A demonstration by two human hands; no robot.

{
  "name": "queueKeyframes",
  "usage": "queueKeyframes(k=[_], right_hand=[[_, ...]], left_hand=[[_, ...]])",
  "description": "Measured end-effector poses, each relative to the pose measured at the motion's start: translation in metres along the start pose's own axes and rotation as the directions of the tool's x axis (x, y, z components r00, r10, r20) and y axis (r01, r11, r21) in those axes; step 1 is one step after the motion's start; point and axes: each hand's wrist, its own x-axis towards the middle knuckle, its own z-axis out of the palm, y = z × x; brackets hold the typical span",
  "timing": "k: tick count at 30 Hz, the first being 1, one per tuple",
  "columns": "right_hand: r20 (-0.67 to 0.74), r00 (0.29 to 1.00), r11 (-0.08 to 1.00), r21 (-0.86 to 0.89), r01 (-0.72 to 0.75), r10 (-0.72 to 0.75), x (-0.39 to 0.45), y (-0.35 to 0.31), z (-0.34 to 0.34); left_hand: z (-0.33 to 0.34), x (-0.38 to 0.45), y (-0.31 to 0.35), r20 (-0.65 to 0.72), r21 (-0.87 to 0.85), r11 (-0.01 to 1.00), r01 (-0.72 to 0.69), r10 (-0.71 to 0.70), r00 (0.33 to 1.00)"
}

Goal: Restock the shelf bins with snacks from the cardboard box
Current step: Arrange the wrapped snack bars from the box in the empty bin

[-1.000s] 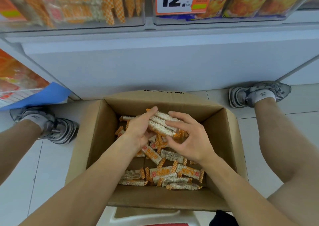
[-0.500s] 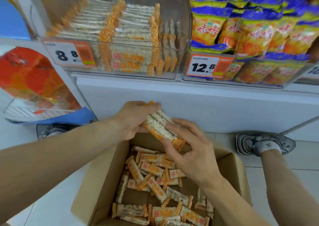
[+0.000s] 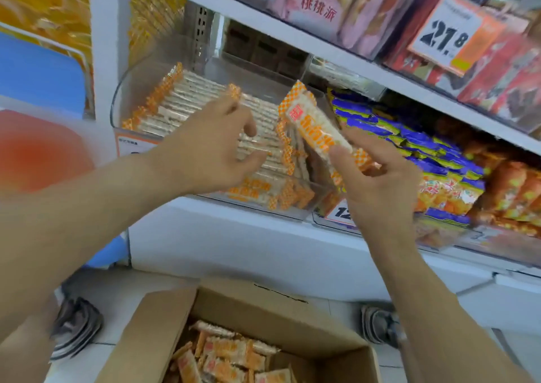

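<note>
Your clear plastic shelf bin sits at the centre, flanked at 3 o'clock by a bin of blue and orange snack bags and capped at 12 o'clock by the white upper shelf, whose edge hangs low over the bin's mouth. A white upright post closes the 9 o'clock side. The bin holds rows of orange-and-white wrapped snack bars laid flat, with open room near its right wall. Your right hand pinches a small stack of the same bars, tilted above that right wall. Your left hand hovers over the rows, fingers loosely curled, holding nothing. At 6 o'clock the brown cardboard box stands open with more bars inside.
</note>
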Motion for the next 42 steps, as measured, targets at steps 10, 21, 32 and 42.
queueKeyframes(k=[10,21,32,42], right_hand=[[0.051,0.999,0.874,-0.487,0.012,0.015,0.077,0.026,0.065],[0.124,0.989,0.732,-0.681,0.025,0.081,0.105,0.046,0.106],[0.535,0.786,0.669,-0.710,0.220,0.309,0.131,0.063,0.101],[0.628,0.732,0.653,-0.675,0.344,0.264,0.128,0.034,0.083]], left_hand=[[0.010,0.002,-0.029,0.287,0.261,0.964,-0.052,-0.026,0.957],[0.013,0.007,-0.038,0.277,0.234,0.964,-0.129,0.062,0.959],[0.018,0.003,-0.040,0.189,0.208,0.972,-0.110,0.071,0.979],[0.028,-0.002,-0.045,0.066,0.234,0.963,-0.131,0.119,0.991]])
